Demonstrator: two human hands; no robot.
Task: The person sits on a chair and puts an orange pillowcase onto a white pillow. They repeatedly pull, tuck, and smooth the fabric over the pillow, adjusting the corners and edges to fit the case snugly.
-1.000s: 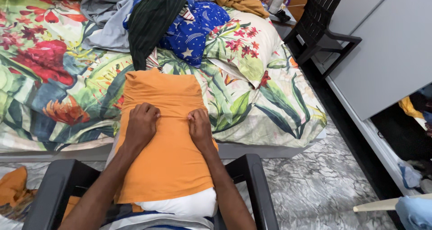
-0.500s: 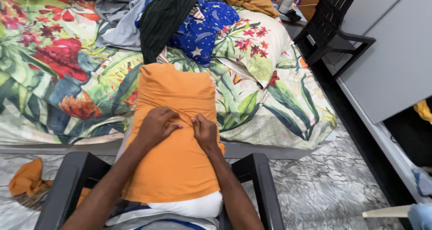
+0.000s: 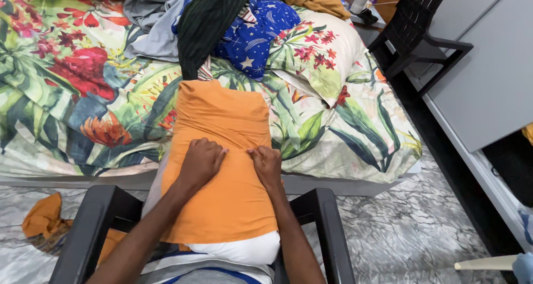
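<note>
I see my left hand (image 3: 201, 161) and my right hand (image 3: 266, 165) side by side on a pillow in an orange pillowcase (image 3: 222, 145), both pressed down on the fabric around its middle. The left hand's grip is narrow, fingers curled into a loose fist on the cloth; the right hand's grip is also narrow, fingertips bunched and pinching a small fold of the orange fabric between the two hands. A crease runs across the pillowcase from that pinch.

The pillow lies lengthwise, its far end resting on the near edge of the bed (image 3: 355, 145) and its near end over the black plastic chair (image 3: 327, 228) that I sit in, between the armrests. The white pillow (image 3: 239, 249) itself pokes out of the open end of the case, closest to me.

The bed carries a floral sheet with red flowers and green leaves. Toward its far edge lies a heap of clothes: a dark green ribbed garment (image 3: 205, 23), a blue star-printed cloth (image 3: 252, 37) and grey fabric (image 3: 152, 17). A floral pillow (image 3: 316, 53) sits just right of the heap. Another orange cloth (image 3: 41, 220) lies crumpled on the marbled floor (image 3: 411, 234) at my left, and a second black chair (image 3: 416, 31) stands past the bed's far right corner.
</note>
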